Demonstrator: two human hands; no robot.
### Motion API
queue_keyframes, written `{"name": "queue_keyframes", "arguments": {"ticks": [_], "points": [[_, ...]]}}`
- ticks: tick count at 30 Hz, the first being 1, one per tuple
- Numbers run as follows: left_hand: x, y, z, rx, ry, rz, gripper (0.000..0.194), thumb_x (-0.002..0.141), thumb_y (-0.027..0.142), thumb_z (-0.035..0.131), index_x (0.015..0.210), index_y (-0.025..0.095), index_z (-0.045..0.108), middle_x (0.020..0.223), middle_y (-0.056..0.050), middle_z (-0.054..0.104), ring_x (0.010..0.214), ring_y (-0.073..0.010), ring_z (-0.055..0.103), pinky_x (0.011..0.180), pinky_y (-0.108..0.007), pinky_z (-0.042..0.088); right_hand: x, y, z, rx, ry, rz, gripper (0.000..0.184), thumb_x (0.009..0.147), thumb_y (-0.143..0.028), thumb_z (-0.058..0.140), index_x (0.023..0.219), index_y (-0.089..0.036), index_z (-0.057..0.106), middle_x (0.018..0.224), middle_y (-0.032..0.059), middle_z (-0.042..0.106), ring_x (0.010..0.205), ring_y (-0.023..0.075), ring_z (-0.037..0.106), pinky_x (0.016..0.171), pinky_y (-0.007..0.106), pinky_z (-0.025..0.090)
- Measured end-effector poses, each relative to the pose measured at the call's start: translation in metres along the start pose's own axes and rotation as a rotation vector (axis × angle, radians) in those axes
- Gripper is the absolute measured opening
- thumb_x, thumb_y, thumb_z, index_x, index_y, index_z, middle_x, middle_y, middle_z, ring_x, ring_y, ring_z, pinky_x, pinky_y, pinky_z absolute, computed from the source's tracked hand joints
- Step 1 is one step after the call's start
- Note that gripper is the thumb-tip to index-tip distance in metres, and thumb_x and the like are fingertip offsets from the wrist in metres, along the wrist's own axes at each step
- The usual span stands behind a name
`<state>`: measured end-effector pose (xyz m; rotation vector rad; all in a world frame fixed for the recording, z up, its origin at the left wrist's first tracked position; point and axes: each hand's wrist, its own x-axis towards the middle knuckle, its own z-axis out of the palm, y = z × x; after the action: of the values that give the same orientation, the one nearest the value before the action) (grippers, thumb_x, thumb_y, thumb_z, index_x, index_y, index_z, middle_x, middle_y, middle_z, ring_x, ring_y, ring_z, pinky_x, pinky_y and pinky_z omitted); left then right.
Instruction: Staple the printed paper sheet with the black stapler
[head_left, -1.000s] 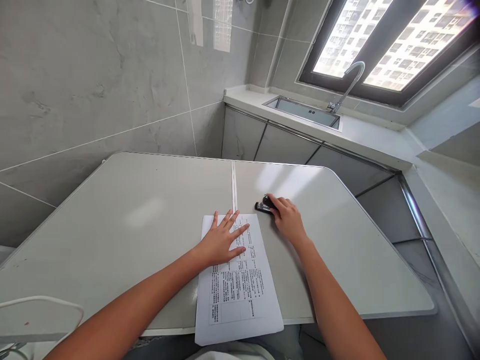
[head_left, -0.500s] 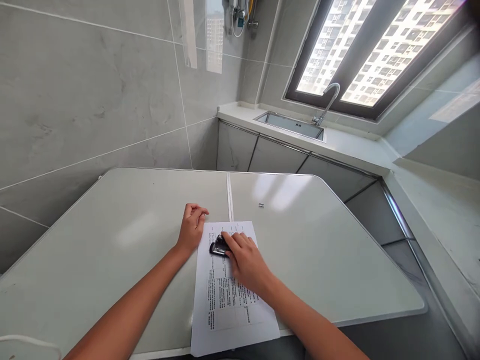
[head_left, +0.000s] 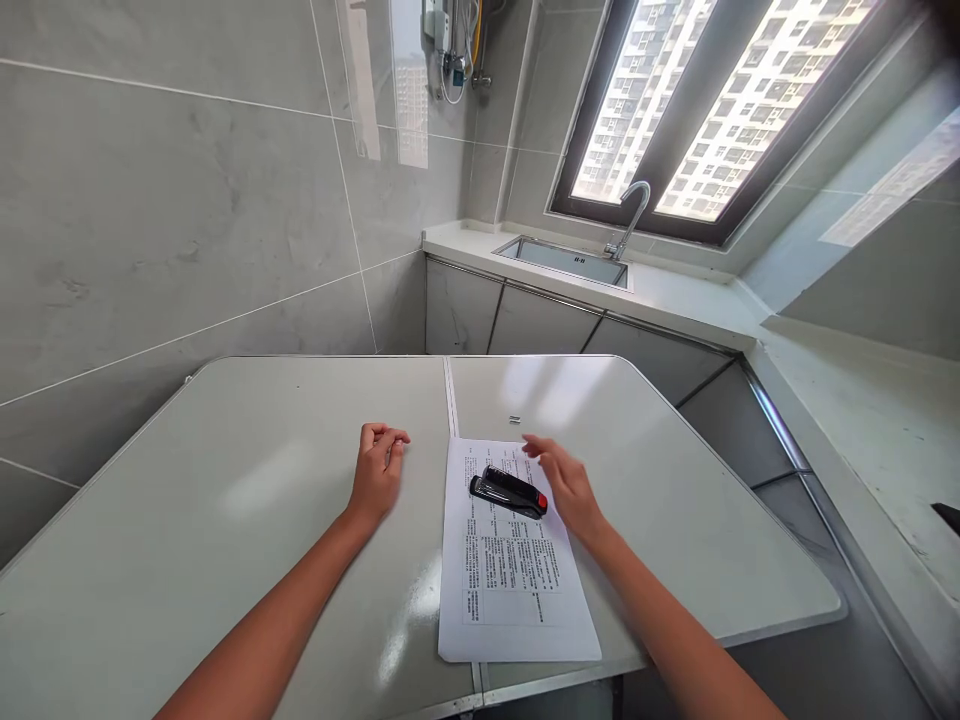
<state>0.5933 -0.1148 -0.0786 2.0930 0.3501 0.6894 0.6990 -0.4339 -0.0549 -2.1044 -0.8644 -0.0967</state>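
Observation:
A black stapler [head_left: 508,491] with a red end lies on the upper part of a printed sheet of paper [head_left: 514,575] on the white folding table [head_left: 225,500]. My right hand [head_left: 564,484] hovers just right of the stapler, fingers apart and a little blurred, holding nothing. My left hand [head_left: 377,474] rests on the table to the left of the paper, fingers curled loosely into a fist with nothing in them.
A small staple [head_left: 514,419] lies on the table beyond the paper. Behind the table stand a tiled wall, a counter with a steel sink [head_left: 564,259] and a curved tap [head_left: 627,215] under a window. The table's seam [head_left: 448,395] runs down its middle.
My right hand carried the stapler from the table onto the paper, then let it go and drew off to the right. My left hand lifted off the paper and curled beside it. The paper shifted right.

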Motion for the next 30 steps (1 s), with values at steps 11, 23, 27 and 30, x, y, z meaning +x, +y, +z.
{"name": "queue_keyframes", "arguments": {"ticks": [11,23,27,30], "points": [[0.006,-0.003,-0.007,-0.031,0.128,-0.246,0.026,0.097,0.026,0.048,0.087,0.022,0.072,0.109,-0.005,0.051,0.081,-0.0160,0.057,0.078,-0.033,0.051,0.052,0.060,0.069,-0.514,-0.295,-0.003,0.082,0.104,-0.063,0.041,0.159,-0.003,0.035,0.169,0.0262,0.018,0.159,0.0384,0.015,0.128,0.058,0.022],[0.005,-0.002,-0.002,0.046,-0.033,-0.109,0.027,0.099,0.028,0.048,0.094,0.023,0.075,0.112,-0.007,0.062,0.102,-0.0218,0.062,0.087,-0.035,0.051,0.057,0.048,0.069,-0.422,-0.307,-0.156,0.055,0.108,-0.039,0.037,0.156,-0.014,0.045,0.164,0.0157,0.038,0.155,0.0296,0.032,0.127,0.050,0.031],[-0.008,0.012,0.031,0.227,-0.313,0.073,0.034,0.100,0.035,0.057,0.130,0.024,0.068,0.125,-0.007,0.068,0.119,-0.0272,0.058,0.102,-0.044,0.044,0.055,0.049,0.069,-0.381,-0.301,-0.174,0.049,0.107,-0.032,0.038,0.154,-0.020,0.048,0.162,0.0121,0.042,0.154,0.0285,0.035,0.126,0.053,0.032],[-0.015,0.022,0.049,0.317,-0.391,0.085,0.043,0.097,0.031,0.063,0.138,0.021,0.063,0.121,-0.010,0.069,0.115,-0.0284,0.059,0.100,-0.046,0.044,0.055,0.047,0.069,-0.332,-0.293,-0.187,0.048,0.107,-0.029,0.038,0.153,-0.021,0.049,0.160,0.0117,0.046,0.152,0.0283,0.039,0.126,0.055,0.032]]}}
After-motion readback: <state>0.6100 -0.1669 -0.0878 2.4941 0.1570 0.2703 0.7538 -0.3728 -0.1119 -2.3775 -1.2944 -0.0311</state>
